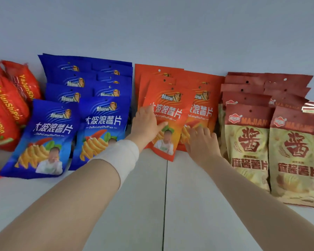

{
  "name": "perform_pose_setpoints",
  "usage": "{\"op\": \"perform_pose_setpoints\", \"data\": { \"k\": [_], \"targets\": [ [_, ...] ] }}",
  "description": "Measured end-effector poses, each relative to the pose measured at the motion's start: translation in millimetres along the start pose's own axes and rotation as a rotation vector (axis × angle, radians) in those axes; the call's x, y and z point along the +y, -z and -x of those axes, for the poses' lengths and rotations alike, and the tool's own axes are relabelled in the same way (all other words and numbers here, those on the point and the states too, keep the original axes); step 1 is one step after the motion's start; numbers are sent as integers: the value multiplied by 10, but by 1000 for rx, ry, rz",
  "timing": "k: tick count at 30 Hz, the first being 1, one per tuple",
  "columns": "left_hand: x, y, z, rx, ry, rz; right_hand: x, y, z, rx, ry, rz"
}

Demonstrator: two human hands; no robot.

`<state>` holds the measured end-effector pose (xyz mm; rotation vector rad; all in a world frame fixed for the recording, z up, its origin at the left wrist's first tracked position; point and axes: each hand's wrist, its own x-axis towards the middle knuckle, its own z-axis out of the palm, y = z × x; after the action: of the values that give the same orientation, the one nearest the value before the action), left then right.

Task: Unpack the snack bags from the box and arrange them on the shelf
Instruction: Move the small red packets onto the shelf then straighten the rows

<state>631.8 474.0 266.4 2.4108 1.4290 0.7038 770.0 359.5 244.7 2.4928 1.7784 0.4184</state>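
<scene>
Evidently the person is squaring up the orange stacks. The left hand (147, 122) lies on the front orange bag (170, 115), fingers straight and thumb spread across its face, seemingly nudging the tilted bag back in line with those behind. The right hand (201, 140) rests flat, fingers splayed, on the next orange bag (201, 111), probably steadying that stack against sliding. Neither hand grips anything. The bags stand overlapped on the shelf (147, 205), leaning towards the wall (152, 33) with labels forward, between blue bags (101, 124) and tan bags (248, 145). The box is out of sight.
</scene>
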Motion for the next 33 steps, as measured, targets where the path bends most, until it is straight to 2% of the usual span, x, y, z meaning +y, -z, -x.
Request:
{"op": "perform_pose_setpoints", "data": {
  "k": [7,13,17,21,25,33],
  "targets": [
    [-167,-466,-184,61,146,280,27,-259,-60,0,-233,-180],
    [-201,-543,-172,300,132,362,30,-420,-73,33,-323,-378],
    [-267,-557,-165,447,167,393,10,-541,-94,121,-433,-621],
    [-312,-597,-145,611,141,485,8,-617,-136,124,-555,-838],
    [-343,-678,-205,708,122,530,11,-673,-180,181,-542,-930],
    [-328,-868,-259,814,84,406,72,-724,-243,204,-511,-991]
  ]
}}
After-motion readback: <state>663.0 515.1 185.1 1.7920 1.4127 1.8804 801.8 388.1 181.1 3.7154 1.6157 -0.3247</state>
